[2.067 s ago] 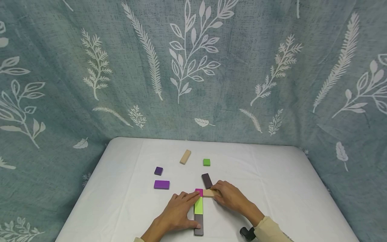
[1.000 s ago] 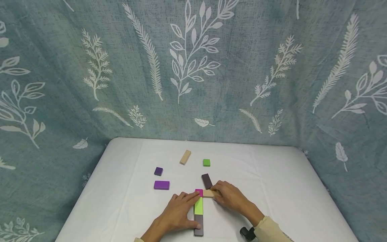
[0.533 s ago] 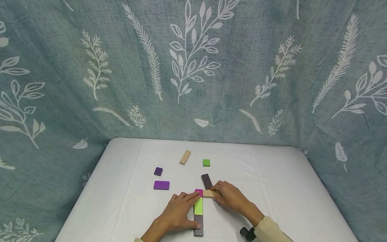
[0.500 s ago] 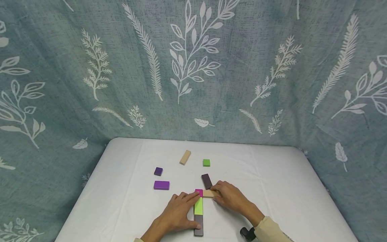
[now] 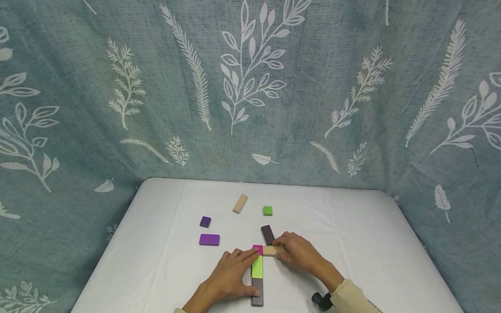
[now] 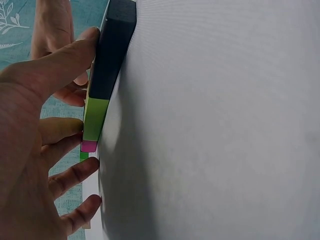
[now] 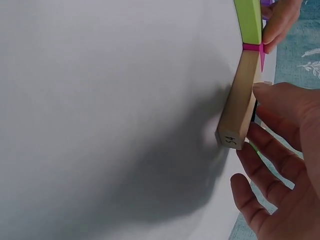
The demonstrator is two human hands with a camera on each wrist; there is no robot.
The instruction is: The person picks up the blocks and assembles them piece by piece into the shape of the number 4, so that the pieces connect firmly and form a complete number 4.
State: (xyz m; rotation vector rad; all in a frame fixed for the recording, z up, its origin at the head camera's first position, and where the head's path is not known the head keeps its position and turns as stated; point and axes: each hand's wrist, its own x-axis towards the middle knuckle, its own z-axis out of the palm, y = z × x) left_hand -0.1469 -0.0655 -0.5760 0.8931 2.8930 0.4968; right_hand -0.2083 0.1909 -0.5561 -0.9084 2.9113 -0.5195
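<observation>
In the head view a dark grey block (image 5: pixel 257 292), a lime green block (image 5: pixel 257 266) and a small magenta block (image 5: pixel 260 248) lie end to end. My left hand (image 5: pixel 234 275) rests along this row, thumb on the grey block and a fingertip on the magenta one. Off the magenta block's right side runs a plain wooden block (image 5: pixel 269 251), forming a corner. My right hand (image 5: pixel 299 253) pinches this wooden block near its free end, which bears the mark "54" in the right wrist view. A dark brown block (image 5: pixel 268 235) lies just beyond the right fingertips.
Farther back on the white table (image 5: pixel 352 226) are a second wooden block (image 5: pixel 240 204) and a green block (image 5: pixel 268 211). To the left lie a dark purple block (image 5: pixel 205 221) and a longer purple block (image 5: pixel 209 240). A black object (image 5: pixel 322 301) sits by the right sleeve.
My right hand's knuckles have risen slightly while its fingertips stay at the wooden block. The left hand and all blocks hold their places.
</observation>
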